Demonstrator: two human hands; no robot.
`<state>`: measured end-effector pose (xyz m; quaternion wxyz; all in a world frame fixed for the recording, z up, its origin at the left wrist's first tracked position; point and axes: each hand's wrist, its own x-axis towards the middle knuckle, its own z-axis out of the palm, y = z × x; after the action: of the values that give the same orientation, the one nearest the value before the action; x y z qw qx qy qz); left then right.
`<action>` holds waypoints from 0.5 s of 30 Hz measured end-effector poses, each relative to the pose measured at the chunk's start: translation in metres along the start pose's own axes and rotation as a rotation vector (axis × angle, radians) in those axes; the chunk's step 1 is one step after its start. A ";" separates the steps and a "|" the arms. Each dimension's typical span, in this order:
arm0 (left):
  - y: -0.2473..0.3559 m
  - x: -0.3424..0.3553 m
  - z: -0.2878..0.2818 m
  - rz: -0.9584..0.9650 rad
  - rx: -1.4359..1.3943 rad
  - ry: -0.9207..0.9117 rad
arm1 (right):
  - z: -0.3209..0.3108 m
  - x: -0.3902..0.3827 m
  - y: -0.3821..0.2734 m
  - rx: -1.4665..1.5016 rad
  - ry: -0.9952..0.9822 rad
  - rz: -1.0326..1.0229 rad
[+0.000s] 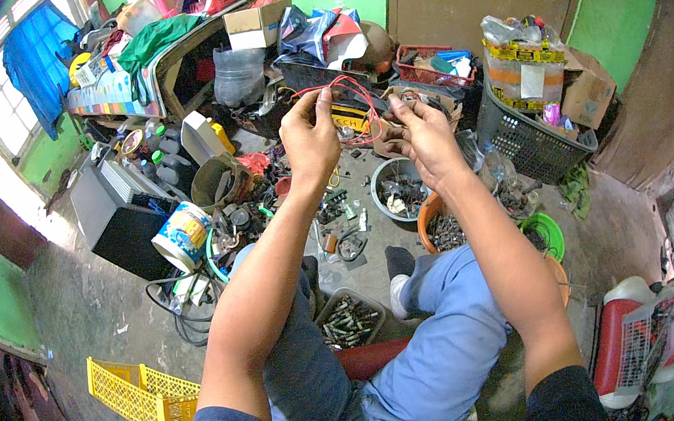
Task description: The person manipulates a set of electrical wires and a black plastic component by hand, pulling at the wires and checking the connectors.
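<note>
My left hand (pixel 311 142) is raised in front of me, thumb and forefinger pinched on a thin red wire (pixel 362 90). The wire bends in loose loops across the gap between my hands. On the other side, my right hand (pixel 427 139) is held at about the same height. Its thumb and fingers are drawn together beside the wire's loops, and they seem to grip it, though the contact point is too small to see well. Below my hands, a grey basin (pixel 399 218) and an orange basin (pixel 428 237) hold small dark parts.
Between my legs sits a tub (pixel 379 331) of small cylindrical parts. A yellow plastic basket (pixel 137 395) lies at left, near a white-and-blue bucket (pixel 182 238). A large dark crate (pixel 526 141) stands at right, beyond a green basin (pixel 550 233). Loose parts litter the floor ahead.
</note>
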<state>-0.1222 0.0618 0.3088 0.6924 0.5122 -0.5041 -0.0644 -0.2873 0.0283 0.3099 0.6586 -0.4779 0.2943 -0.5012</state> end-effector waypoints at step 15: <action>-0.011 0.011 -0.012 -0.854 -0.765 0.004 | -0.021 0.011 -0.016 0.335 -0.141 -0.040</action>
<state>-0.1028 0.0577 0.3073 0.7421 0.3835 -0.1920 -0.5151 -0.3081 0.0104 0.3174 0.7380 -0.4012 0.1498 -0.5215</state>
